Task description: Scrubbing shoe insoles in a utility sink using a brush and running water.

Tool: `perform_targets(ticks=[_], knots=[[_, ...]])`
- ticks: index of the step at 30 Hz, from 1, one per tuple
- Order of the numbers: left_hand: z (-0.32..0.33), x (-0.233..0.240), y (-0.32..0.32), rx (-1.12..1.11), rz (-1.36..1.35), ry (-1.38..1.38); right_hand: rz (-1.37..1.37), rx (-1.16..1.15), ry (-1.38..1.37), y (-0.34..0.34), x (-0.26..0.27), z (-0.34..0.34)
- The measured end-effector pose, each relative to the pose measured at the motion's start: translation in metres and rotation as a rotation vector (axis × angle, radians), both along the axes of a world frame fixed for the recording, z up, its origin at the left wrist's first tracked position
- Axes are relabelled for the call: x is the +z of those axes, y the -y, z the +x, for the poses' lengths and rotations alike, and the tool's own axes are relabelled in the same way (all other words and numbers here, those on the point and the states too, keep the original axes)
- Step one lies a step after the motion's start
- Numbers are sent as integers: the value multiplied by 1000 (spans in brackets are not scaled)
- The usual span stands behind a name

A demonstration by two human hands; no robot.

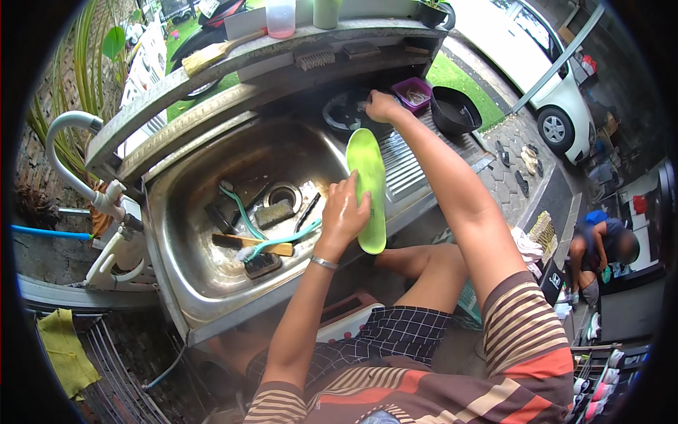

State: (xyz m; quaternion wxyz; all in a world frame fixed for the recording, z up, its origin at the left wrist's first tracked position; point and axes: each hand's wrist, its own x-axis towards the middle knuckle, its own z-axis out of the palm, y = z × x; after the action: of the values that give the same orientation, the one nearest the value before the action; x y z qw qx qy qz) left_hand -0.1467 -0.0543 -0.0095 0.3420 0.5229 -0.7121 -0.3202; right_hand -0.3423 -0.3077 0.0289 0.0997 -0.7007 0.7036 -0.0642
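Note:
My left hand [343, 209] holds a lime-green shoe insole [369, 185] at the front rim of a stainless steel sink [183, 233]. The thumb and fingers rest on the insole, which stands lengthwise away from me. My right hand [382, 107] reaches over a dark round basin [339, 124] with whitish suds, on the ribbed drainboard [405, 164]. Its fingertips are bent down; whether they grip something is hard to see. Inside the sink lie a teal toothbrush [244, 212], a second teal toothbrush [283, 239], a wooden-backed brush [225, 241] and several dark scrubbing brushes around the drain [282, 196].
A purple tub [412, 93] and a black container [456, 111] stand right of the basin. A grey faucet [74, 119] rises at left. The back ledge carries a long-handled brush [204, 58] and a plastic cup [280, 18]. Another person [598, 244] bends over at far right.

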Motion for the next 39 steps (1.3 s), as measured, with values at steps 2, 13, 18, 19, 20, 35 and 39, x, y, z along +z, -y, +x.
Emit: perform_targets(ticks=[2,13,18,19,20,35,39], knots=[[-6,1,-11,25,14,144,-60,54,73,-17,6,10],[-21,-28,-63,-179,-329,270,184,345,-21,-220,9,24],[-21,-25,-57,-215,-336,331,75,197,-42,-190,-10,60],[-17,-28,-55,-192,-375,329,86,198,-33,-183,-11,65],[-16,-30,-59,-192,-363,328,99,200,-32,-191,-12,62],[-19,-11,-57,-299,-276,520,271,226,-78,-203,6,75],[-16,-17,-60,-282,-266,549,274,265,-138,-219,15,84]])
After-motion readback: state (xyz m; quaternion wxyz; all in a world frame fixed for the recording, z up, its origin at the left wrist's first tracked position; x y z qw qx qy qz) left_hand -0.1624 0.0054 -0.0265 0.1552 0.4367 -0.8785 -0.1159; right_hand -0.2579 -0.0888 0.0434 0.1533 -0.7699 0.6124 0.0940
